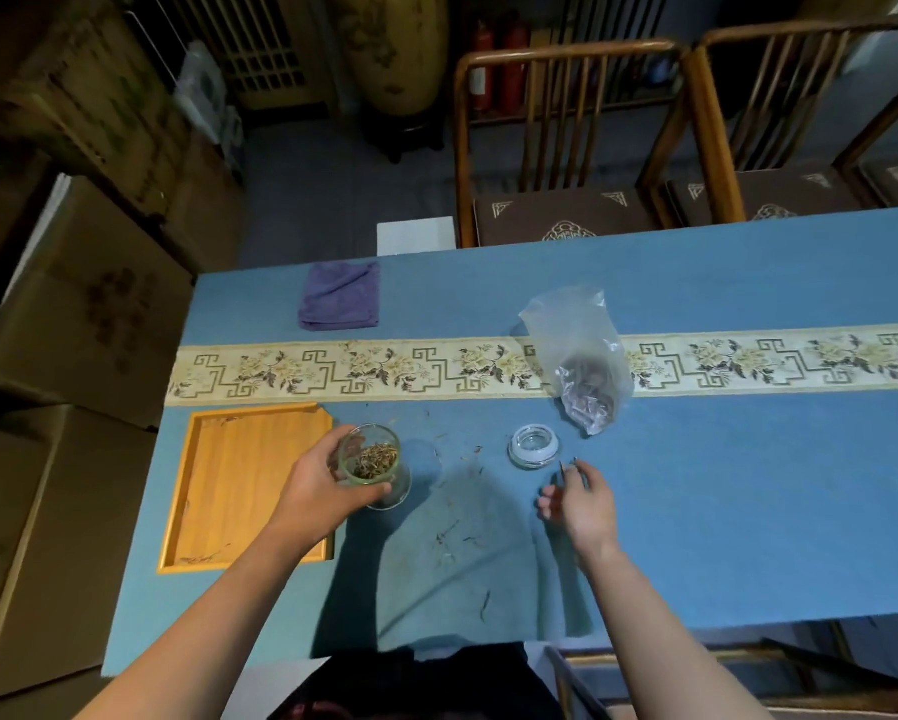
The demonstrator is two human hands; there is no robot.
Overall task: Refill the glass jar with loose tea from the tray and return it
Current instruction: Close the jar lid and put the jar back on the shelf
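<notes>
Left hand (pixel 327 480) curled in a grip; right hand (pixel 584 504) loosely open, fingers relaxed, both forearms extended.

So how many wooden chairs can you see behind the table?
2 for sure: one chair behind the table's middle, a second chair to its right. A third may be cut off at the right edge.
</notes>
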